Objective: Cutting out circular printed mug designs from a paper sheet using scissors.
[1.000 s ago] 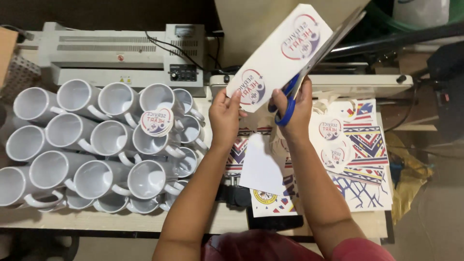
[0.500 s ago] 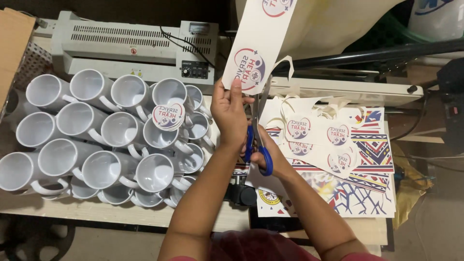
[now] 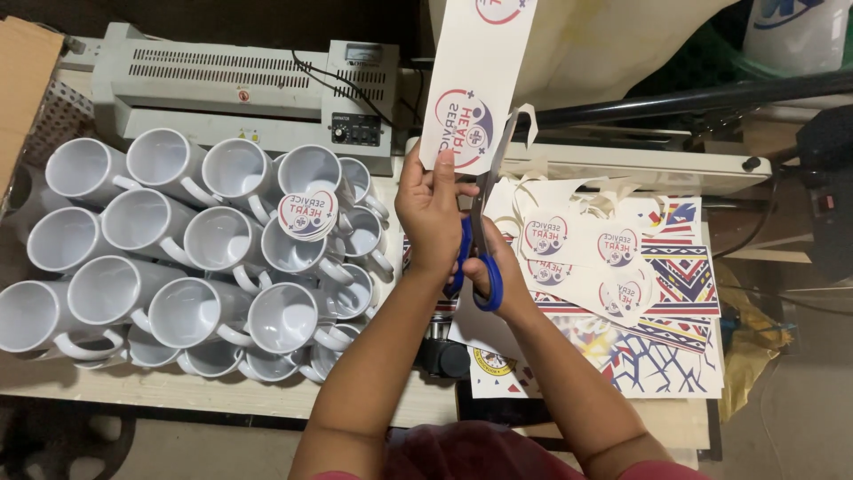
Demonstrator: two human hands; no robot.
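My left hand [image 3: 432, 212] pinches the lower edge of a long white paper strip [image 3: 480, 80] printed with round red and blue logos, held upright above the table. My right hand [image 3: 499, 267] grips blue-handled scissors [image 3: 480, 240], their blades pointing up and cutting into the strip beside the lowest logo. A thin paper offcut [image 3: 524, 120] curls off next to the blades. A cut-out round logo [image 3: 306, 214] rests on top of the white mugs [image 3: 187, 249].
Several white mugs lie stacked on their sides at the left of the table [image 3: 222, 396]. A grey laminator [image 3: 240, 84] stands behind them. Printed sheets and cut strips [image 3: 622, 284] cover the right side. A cardboard box [image 3: 22, 89] is at far left.
The strip has been turned upright and brought closer. My right hand with the scissors moved from the strip's side to beneath it and cut further around the lowest logo.
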